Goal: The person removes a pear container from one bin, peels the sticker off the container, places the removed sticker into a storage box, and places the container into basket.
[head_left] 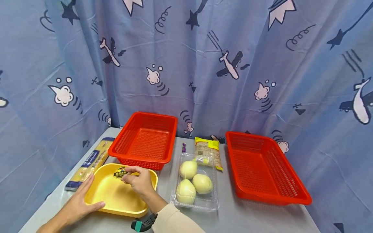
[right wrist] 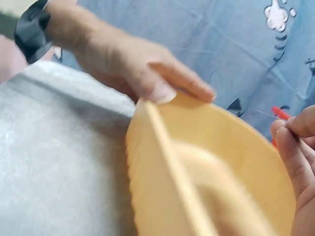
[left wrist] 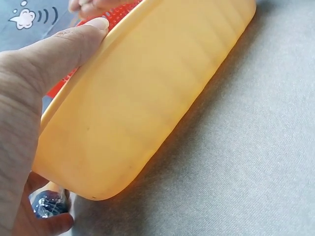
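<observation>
A yellow plastic basin stands at the front left of the table. My left hand holds its left front corner, the thumb over the rim and the fingers along the outer side. Above the basin, my right hand has its thumb and fingertips pinched together. Between them a thin, pale thread-like strand sticks out in the right wrist view; its kind cannot be told. Beside those fingertips, a black and gold label shows on the basin's far inner wall.
Behind the basin stands a red basket; another red basket is at right. Left lies a noodle packet. A clear plastic box contains pale round fruit. Near it are a yellow-topped bag and a small purple wrapped piece.
</observation>
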A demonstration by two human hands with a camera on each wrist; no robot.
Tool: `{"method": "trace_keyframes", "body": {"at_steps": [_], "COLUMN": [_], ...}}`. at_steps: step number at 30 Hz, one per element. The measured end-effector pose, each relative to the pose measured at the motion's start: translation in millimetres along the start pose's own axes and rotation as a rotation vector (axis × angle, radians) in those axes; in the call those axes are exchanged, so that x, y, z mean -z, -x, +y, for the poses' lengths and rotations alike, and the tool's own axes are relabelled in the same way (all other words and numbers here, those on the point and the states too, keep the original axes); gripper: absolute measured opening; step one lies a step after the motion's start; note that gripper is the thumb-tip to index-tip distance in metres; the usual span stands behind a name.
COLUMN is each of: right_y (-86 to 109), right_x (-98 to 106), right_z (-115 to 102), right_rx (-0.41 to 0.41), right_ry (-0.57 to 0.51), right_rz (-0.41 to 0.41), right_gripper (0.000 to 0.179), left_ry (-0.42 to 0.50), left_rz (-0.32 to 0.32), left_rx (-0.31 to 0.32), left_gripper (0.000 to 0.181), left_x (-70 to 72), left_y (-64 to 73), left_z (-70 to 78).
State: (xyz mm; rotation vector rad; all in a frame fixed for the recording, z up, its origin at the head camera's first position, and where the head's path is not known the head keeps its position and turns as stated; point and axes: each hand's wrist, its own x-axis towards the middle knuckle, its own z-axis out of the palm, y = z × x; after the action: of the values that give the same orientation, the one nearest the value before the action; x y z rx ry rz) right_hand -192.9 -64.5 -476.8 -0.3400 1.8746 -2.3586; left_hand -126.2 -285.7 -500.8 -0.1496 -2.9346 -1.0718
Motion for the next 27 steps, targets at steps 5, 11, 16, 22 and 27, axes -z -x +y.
{"method": "trace_keyframes", "body": {"at_steps": [5, 11, 16, 22, 27], "right_y": [-1.7, -0.9, -0.2, -1.2, -3.1], "right_x": [-1, -5, -7, -10, -12], "right_z": [5, 7, 10, 10, 13], "right_rx": [-0.001, -0.001, -0.015, -0.043, -0.05], "right_ry": [0.064, 0.122, 0.151, 0.168, 0.27], "right_rz": [0.009, 0.007, 0.017, 0.032, 0.047], "right_gripper": [0.021, 0.021, 0.022, 0.021, 0.02], "left_ry": [-0.003, -0.008, 0.006, 0.005, 0.0], "left_rz": [0.001, -0.004, 0.004, -0.004, -0.022], "left_rx": [-0.012, 0.0, -0.005, 0.009, 0.042], "left_gripper": [0.114, 0.114, 0.114, 0.115, 0.115], "left_x": [1.4, 1.2, -0.5, 0.0, 0.4], "left_y": [-2.4, -1.2, 1.4, 0.5, -0.8], "left_z": [2.6, 2.0, 1.9, 2.8, 2.9]}}
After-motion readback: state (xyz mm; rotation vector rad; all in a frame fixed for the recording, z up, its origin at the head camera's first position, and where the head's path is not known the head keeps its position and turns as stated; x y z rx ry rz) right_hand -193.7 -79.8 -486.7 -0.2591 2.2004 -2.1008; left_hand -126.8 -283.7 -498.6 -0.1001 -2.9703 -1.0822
